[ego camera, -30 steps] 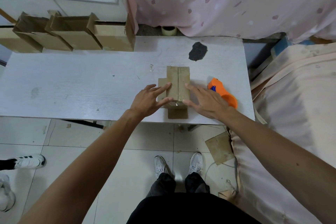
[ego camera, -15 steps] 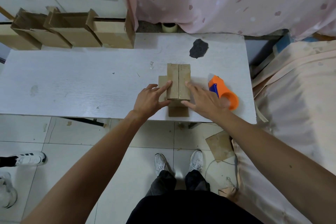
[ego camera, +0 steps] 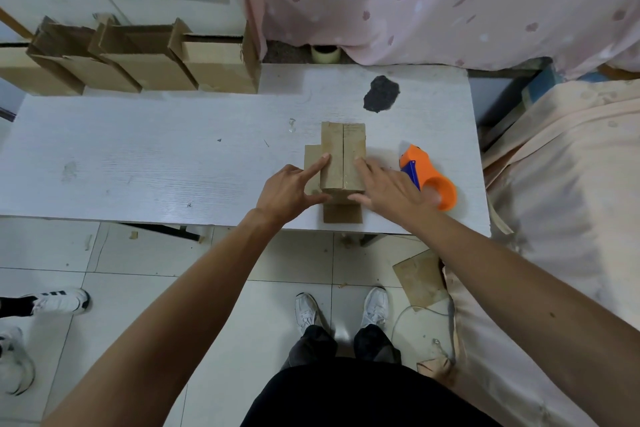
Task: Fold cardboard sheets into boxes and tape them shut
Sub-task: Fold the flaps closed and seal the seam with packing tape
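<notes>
Right now both hands sit on one small cardboard box [ego camera: 343,156] on the white table [ego camera: 138,166], right of centre and close to the near edge. The box's two top flaps are folded down and meet at a seam along the middle. One loose flap sticks out flat on the left, and another lies flat on the table at the near end.

The left hand [ego camera: 287,192] is open. Its index finger lies straight on the left top flap and its thumb points at the near end of the box; the other fingers are hard to make out. The right hand [ego camera: 388,191] is also open, with straight fingers flat on the right top flap and the thumb reaching toward the near end. Neither hand wraps round the box.

An orange tape dispenser [ego camera: 429,180] lies on the table just beside the right hand, not held. A dark patch [ego camera: 381,94] marks the table beyond the box. A row of folded boxes [ego camera: 145,59] stands along the far left edge with flaps up. A tape roll [ego camera: 325,54] sits behind the table under the pink curtain [ego camera: 433,0].

A bed [ego camera: 571,184] with peach cloth is to the right. A cardboard scrap [ego camera: 419,276] lies on the tiled floor near the person's white shoes [ego camera: 306,310]. Another person's shoe [ego camera: 59,302] shows at the left.
</notes>
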